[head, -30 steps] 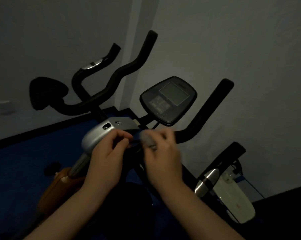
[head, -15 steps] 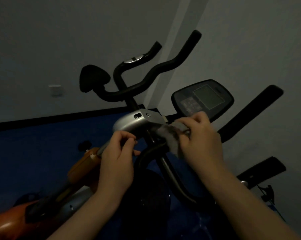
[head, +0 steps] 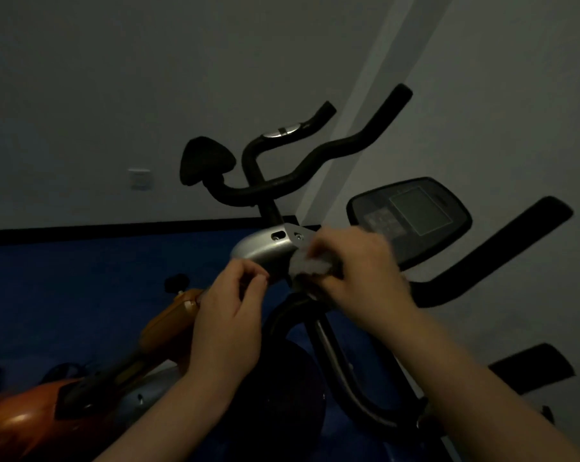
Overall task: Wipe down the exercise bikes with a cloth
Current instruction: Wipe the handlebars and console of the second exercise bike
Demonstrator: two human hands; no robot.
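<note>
The right hand (head: 358,265) presses a pale cloth (head: 310,265) against the bike's silver housing (head: 265,250).

No legible text anywhere.

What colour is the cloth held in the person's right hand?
Pale grey-white; the cloth shows in the head view, bunched under the right hand.

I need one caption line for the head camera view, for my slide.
Right hand presses a pale cloth on the bike's silver cover; left hand rests beside.
</note>
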